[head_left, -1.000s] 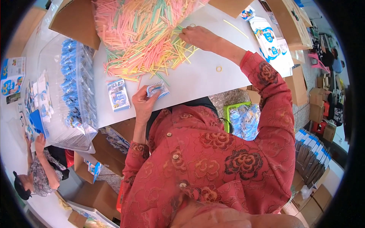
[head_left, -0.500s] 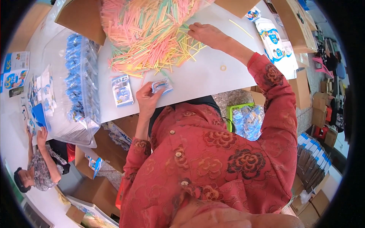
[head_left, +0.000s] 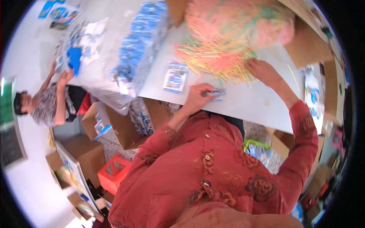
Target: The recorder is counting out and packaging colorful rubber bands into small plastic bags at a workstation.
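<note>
My left hand [head_left: 199,95] is closed on a small blue-and-white packet [head_left: 218,94] near the table's front edge. Its fingers pinch the packet's left side. Just left of it, a flat blue-and-white packet [head_left: 175,78] lies on the white table. My right hand [head_left: 263,71] reaches to the near right edge of a large heap of thin pastel sticks [head_left: 216,60], in pink, yellow and green. The fingers are curled in among the sticks. Blur hides whether they grip any.
A clear plastic tub [head_left: 152,57] with rows of blue packets stands left of the heap. Cardboard boxes [head_left: 310,41] border the right side. One loose yellow stick [head_left: 293,78] lies beyond my right wrist. Another person [head_left: 49,100] works at far left, hands by a blue piece [head_left: 74,60].
My view has swung, so the table and both hands sit further right in it, and the picture is blurred. My left hand keeps the packet; my right hand stays at the sticks.
</note>
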A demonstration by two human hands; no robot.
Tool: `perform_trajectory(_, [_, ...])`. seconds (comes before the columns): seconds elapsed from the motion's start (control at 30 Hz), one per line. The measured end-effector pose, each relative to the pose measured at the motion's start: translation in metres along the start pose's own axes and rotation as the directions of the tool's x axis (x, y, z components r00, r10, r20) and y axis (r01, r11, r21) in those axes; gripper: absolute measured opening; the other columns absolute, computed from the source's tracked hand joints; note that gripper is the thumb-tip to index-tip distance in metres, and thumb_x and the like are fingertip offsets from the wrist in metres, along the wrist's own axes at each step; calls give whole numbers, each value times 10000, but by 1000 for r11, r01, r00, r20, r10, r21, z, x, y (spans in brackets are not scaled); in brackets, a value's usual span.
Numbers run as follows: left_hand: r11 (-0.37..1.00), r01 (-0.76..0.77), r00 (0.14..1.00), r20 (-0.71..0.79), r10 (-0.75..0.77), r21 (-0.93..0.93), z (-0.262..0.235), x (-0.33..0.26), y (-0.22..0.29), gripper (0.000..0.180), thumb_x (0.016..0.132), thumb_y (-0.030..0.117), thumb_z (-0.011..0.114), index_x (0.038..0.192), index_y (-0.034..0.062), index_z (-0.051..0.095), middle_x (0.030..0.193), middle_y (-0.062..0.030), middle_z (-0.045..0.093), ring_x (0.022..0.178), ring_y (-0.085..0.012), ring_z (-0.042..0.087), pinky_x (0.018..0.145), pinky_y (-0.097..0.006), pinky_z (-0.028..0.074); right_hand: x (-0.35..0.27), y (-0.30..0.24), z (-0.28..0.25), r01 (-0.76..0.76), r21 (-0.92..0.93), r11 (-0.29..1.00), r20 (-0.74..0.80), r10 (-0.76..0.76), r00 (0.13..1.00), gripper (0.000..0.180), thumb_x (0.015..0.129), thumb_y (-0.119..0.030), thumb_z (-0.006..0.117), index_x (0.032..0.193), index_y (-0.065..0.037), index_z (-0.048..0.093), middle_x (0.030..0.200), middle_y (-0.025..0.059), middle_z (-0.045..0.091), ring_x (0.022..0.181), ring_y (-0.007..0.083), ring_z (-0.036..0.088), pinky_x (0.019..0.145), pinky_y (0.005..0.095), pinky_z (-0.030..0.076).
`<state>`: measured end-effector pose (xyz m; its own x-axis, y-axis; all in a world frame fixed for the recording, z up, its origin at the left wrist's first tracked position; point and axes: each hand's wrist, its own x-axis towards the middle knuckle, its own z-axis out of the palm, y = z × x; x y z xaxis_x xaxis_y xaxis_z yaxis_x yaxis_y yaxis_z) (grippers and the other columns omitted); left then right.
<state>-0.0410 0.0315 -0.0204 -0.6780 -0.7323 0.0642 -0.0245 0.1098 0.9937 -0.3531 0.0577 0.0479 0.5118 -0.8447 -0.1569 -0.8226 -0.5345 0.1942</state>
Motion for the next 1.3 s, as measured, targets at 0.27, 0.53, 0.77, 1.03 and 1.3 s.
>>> perform_trajectory(0.27, [998,7,1000,-28,-9,-68,-2,-1,5,137,769,-10,722,878,-15,639,866,-26,621,785,-85,567,691,-231,458,12,-3,18,30,-71,997,-25,-32,999,301,726,-44,580,1020,-29,518,963,88,514,926,215,554,744,293,487])
perform_trajectory(0.53, [995,-19,999,-47,14,-98,-4,-1,9,168,749,36,743,878,-15,646,807,-7,617,747,-66,532,666,-229,433,11,-9,20,-48,-39,998,-143,42,989,295,742,-14,582,1026,-50,511,938,81,512,912,226,551,701,307,509])
perform_trajectory(0.77, [997,-36,999,-27,34,-64,0,0,13,179,746,65,746,878,-21,660,780,-33,615,725,-84,545,649,-239,445,-6,-2,33,-106,106,989,-182,124,975,291,714,30,585,992,-35,530,971,107,520,929,272,549,705,335,518])
perform_trajectory(1.03, [992,-24,999,-38,20,-124,1,2,12,194,740,114,743,843,-24,654,751,-58,631,696,-106,577,646,-249,464,-20,20,44,-353,686,636,-261,668,697,188,836,12,546,1010,-46,586,882,114,608,722,246,600,621,336,491])
perform_trajectory(1.3, [996,-36,999,-42,33,-82,1,2,14,197,741,107,738,845,-33,648,751,-64,633,696,-110,581,649,-254,470,-33,37,58,-250,961,114,49,825,564,56,915,-94,546,949,-55,569,707,-3,495,631,59,454,520,231,383])
